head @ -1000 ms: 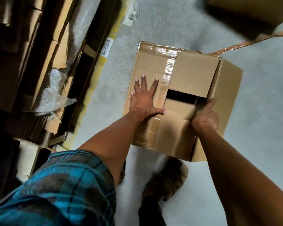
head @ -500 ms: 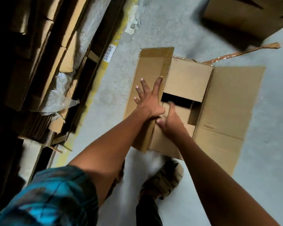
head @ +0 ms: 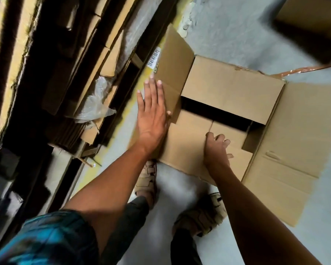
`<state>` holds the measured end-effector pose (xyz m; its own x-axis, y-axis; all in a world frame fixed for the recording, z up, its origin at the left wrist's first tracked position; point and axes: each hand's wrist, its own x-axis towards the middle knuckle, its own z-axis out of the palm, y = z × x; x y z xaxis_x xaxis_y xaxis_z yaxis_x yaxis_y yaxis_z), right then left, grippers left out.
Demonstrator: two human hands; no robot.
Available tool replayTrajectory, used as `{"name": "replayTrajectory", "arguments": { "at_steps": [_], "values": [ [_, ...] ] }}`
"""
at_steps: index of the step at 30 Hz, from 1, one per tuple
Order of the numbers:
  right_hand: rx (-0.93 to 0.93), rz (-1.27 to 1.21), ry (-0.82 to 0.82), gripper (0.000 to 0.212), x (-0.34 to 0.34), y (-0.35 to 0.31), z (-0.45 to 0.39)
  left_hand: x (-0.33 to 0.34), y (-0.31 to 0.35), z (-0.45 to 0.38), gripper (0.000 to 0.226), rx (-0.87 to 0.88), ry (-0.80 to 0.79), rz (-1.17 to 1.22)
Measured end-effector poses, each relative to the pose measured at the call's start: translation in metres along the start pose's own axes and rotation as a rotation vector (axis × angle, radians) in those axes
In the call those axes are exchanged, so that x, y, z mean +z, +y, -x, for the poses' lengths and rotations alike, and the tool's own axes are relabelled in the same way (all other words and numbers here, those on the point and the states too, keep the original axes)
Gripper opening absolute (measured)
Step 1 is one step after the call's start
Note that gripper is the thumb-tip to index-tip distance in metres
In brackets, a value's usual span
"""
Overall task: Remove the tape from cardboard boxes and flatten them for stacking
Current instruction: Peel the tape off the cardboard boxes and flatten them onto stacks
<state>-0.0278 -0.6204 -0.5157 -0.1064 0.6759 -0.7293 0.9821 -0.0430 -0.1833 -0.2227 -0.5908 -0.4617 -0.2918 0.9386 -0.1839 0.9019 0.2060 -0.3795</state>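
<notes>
A brown cardboard box (head: 231, 88) stands on the grey floor in front of me, its top open. Both long flaps are folded outward: the left flap (head: 175, 67) and the wide right flap (head: 298, 138). My left hand (head: 152, 113) lies flat with straight fingers against the left flap. On the near inner flap (head: 187, 142) sits my right hand (head: 217, 150), its fingers bent over the flap's edge by the dark opening. A peeled strip of brown tape (head: 310, 68) trails from the box's far right corner.
Flattened cardboard sheets and clear plastic film (head: 96, 104) fill a dark rack on the left, bordered by a yellow floor line. Another cardboard box (head: 313, 18) stands at the top right. My sandalled feet (head: 201, 215) are just below the box.
The left flap has swung fully outward under my left hand. My right hand has shifted right along the near inner flap. The view has moved closer to the box.
</notes>
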Motion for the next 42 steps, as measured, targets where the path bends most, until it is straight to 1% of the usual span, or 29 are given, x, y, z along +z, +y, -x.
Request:
{"name": "replayTrajectory", "arguments": {
  "at_steps": [1,3,4,5,6,7,9,10,11,12,13,14,15,17,18,19,20,22,24,26,28,29,30,32,33,35,38,40,42],
  "values": [
    [0.007,-0.004,0.008,0.059,0.001,0.000,-0.002,0.009,0.001,-0.008,0.099,-0.070,-0.147,0.072],
    [0.027,-0.004,0.016,0.051,0.001,-0.001,-0.005,0.026,0.011,-0.030,0.123,-0.233,-0.432,0.344],
    [0.038,0.010,0.019,0.049,-0.001,-0.002,-0.005,0.035,0.018,-0.043,0.129,-0.300,-0.577,0.515],
    [0.045,0.029,0.013,0.049,-0.003,-0.004,-0.005,0.038,0.024,-0.056,0.129,-0.335,-0.704,0.639],
    [0.054,0.044,0.003,0.050,-0.007,-0.006,-0.005,0.038,0.030,-0.067,0.120,-0.307,-0.794,0.671],
    [0.064,0.051,-0.023,0.052,-0.011,-0.008,-0.006,0.038,0.033,-0.075,0.100,-0.249,-0.826,0.635],
    [0.053,0.055,-0.117,0.053,-0.023,-0.009,-0.013,0.047,0.036,-0.083,0.058,-0.113,-0.792,0.566],
    [0.044,0.047,-0.149,0.051,-0.032,-0.009,-0.019,0.053,0.037,-0.084,0.045,-0.081,-0.779,0.563],
    [0.028,0.045,-0.164,0.051,-0.042,-0.009,-0.027,0.059,0.038,-0.084,0.037,-0.082,-0.772,0.591],
    [0.007,0.050,-0.194,0.055,-0.053,-0.010,-0.033,0.064,0.038,-0.083,0.032,-0.102,-0.771,0.628],
    [-0.012,0.058,-0.265,0.060,-0.065,-0.012,-0.039,0.066,0.038,-0.081,0.029,-0.116,-0.764,0.653],
    [-0.020,0.075,-0.383,0.063,-0.077,-0.013,-0.042,0.066,0.038,-0.079,0.026,-0.120,-0.755,0.670],
    [-0.017,0.101,-0.553,0.061,-0.086,-0.017,-0.043,0.065,0.039,-0.078,0.025,-0.114,-0.743,0.669],
    [-0.025,0.173,-0.897,0.052,-0.092,-0.022,-0.044,0.064,0.039,-0.077,0.023,-0.098,-0.712,0.646],
    [-0.035,0.199,-1.020,0.050,-0.089,-0.025,-0.044,0.063,0.039,-0.077,0.024,-0.091,-0.696,0.633],
    [-0.052,0.202,-1.101,0.053,-0.082,-0.027,-0.041,0.062,0.039,-0.076,0.026,-0.085,-0.687,0.620],
    [-0.083,0.183,-1.132,0.061,-0.071,-0.030,-0.038,0.062,0.040,-0.075,0.028,-0.081,-0.682,0.609],
    [-0.187,0.171,-1.076,0.086,-0.052,-0.039,-0.025,0.062,0.040,-0.072,0.033,-0.083,-0.678,0.604],
    [-0.287,0.234,-0.965,0.106,-0.026,-0.043,-0.013,0.065,0.039,-0.067,0.038,-0.077,-0.629,0.613],
    [-0.304,0.256,-0.891,0.118,-0.006,-0.048,-0.003,0.069,0.036,-0.059,0.046,-0.067,-0.570,0.664],
    [-0.316,0.260,-0.834,0.119,0.005,-0.051,0.009,0.074,0.032,-0.049,0.064,-0.077,-0.579,0.786],
    [-0.340,0.288,-0.791,0.113,0.009,-0.050,0.016,0.077,0.028,-0.044,0.076,-0.081,-0.606,0.853],
    [-0.382,0.287,-0.712,0.102,0.014,-0.048,0.022,0.080,0.024,-0.039,0.087,-0.077,-0.629,0.901],
    [-0.427,0.319,-0.542,0.071,0.026,-0.046,0.032,0.084,0.016,-0.027,0.096,-0.060,-0.643,0.922],
    [-0.436,0.323,-0.471,0.066,0.034,-0.044,0.033,0.085,0.015,-0.022,0.096,-0.052,-0.646,0.915],
    [-0.452,0.345,-0.364,0.068,0.058,-0.037,0.031,0.085,0.018,-0.016,0.090,-0.053,-0.646,0.909],
    [-0.552,0.426,-0.183,0.047,0.076,-0.038,0.026,0.085,0.026,-0.012,0.084,-0.086,-0.622,0.897],
    [-0.574,0.474,-0.124,0.036,0.081,-0.039,0.028,0.089,0.028,-0.009,0.087,-0.124,-0.611,0.880],
    [-0.581,0.475,-0.101,0.031,0.087,-0.041,0.035,0.090,0.030,-0.004,0.088,-0.150,-0.616,0.843]
  ]
}}
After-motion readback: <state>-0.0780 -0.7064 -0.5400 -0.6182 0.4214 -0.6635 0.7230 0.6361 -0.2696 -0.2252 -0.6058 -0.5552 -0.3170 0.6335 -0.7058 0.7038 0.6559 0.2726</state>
